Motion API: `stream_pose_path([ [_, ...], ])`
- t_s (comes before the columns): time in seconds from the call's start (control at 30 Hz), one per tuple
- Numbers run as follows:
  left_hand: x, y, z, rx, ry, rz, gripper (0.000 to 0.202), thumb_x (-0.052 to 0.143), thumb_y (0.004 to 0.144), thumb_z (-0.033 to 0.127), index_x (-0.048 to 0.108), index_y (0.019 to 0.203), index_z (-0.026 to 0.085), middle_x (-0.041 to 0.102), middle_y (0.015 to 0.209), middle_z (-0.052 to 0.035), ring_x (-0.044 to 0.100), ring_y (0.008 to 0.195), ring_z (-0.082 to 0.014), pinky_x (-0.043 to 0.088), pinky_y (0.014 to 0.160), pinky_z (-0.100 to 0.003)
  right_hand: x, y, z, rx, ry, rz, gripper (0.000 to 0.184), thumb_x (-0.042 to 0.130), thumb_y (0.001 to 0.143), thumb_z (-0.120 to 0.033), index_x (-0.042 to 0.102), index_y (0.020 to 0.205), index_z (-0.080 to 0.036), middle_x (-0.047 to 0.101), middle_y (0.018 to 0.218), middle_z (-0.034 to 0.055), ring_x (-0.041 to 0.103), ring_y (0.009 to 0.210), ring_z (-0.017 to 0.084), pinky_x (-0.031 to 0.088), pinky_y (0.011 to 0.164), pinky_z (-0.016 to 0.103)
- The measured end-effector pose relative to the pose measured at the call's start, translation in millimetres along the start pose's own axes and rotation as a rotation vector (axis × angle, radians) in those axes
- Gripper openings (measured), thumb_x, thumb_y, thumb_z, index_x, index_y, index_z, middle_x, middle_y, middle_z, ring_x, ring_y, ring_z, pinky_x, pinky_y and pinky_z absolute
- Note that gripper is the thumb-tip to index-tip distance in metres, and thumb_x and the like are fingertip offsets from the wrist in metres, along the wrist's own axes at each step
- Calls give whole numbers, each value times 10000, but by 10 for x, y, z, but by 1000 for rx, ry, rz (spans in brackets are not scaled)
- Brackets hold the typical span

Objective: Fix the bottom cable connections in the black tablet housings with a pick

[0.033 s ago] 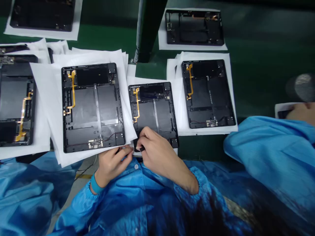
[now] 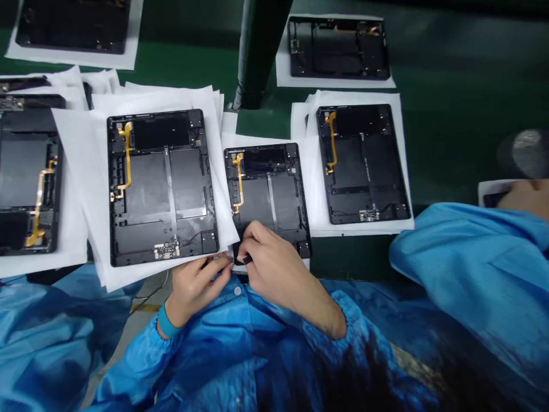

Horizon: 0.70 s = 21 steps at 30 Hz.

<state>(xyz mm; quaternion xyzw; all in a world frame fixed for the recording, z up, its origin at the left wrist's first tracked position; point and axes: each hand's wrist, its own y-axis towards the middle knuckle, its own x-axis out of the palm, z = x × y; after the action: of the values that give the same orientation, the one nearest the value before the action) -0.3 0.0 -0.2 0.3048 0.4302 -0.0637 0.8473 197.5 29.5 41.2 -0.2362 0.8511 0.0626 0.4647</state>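
Tablet frame [image 2: 268, 194]; no visible shift

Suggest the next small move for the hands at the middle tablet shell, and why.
Probably press the small dark piece down into the near edge of the middle tablet shell: the right hand pinches it right at that edge and the left hand brings its fingers against it there, so seating it seems the closest step.

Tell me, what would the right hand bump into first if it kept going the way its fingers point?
The right hand points left, so probably the left hand, whose fingertips nearly meet it over a small dark piece.
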Motion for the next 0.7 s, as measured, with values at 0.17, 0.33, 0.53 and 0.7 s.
stream_pose_path([
  [0.17,-9,-11,-13,6,5,4,96,682,949,183,705,1041,191,737,913,-11,703,766,-152,563,776,-269,-50,93,-92,55,-95,-90,122,631,750,-71,686,789,-172,615,930,74,594,805,195,495,656,307],
  [0.33,-16,-27,-32,6,13,-1,95,633,991,208,715,1038,202,737,900,-10,711,785,-143,585,770,-275,-215,208,-248,159,-187,-313,179,590,819,-105,740,903,-154,642,1033,103,649,918,216,534,724,305],
  [0.53,-23,-72,-46,9,58,-39,191,558,1041,256,740,1004,212,747,920,13,736,853,-104,643,797,-255,-296,278,-340,217,-221,-421,263,530,866,-122,767,975,-153,643,1118,123,680,1021,262,569,801,349],
  [0.7,-3,-156,-85,30,156,-241,351,398,1103,309,724,1056,190,750,975,10,752,927,-123,645,811,-320,-256,299,-335,225,-242,-386,239,555,871,-153,778,956,-171,657,1099,111,692,981,254,568,785,349],
])
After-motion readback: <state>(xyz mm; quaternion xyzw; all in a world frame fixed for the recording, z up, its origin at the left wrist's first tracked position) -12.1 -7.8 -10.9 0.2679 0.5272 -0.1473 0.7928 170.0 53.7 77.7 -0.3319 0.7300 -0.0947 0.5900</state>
